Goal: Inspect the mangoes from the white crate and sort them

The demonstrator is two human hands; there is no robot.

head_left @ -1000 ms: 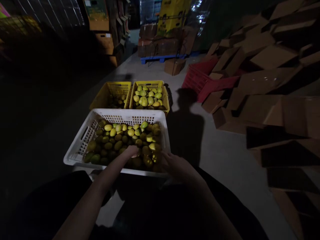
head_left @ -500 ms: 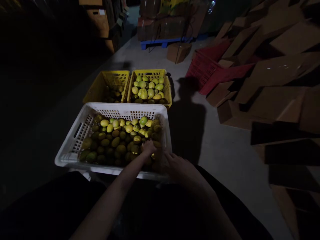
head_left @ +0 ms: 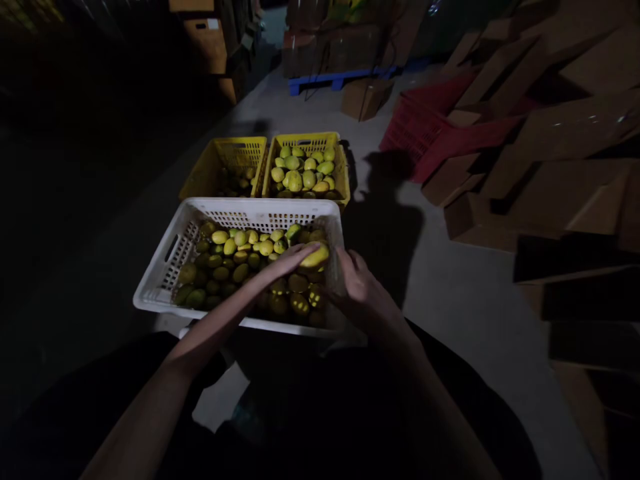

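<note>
Over the right part of a white crate my left hand holds a yellow fruit. My right hand is just right of that fruit, at the crate's right rim, with some fingers apart; I see nothing in it. Many green and yellow fruits lie in the white crate, dim toward its near side.
Behind the white crate stand two yellow crates, the left one partly filled, the right one full of fruit. A red crate and cardboard boxes crowd the right. A blue pallet sits farther back.
My left hand has risen from among the fruits with a yellow fruit in it. My right hand has come up slightly beside it. The view has shifted a little.
</note>
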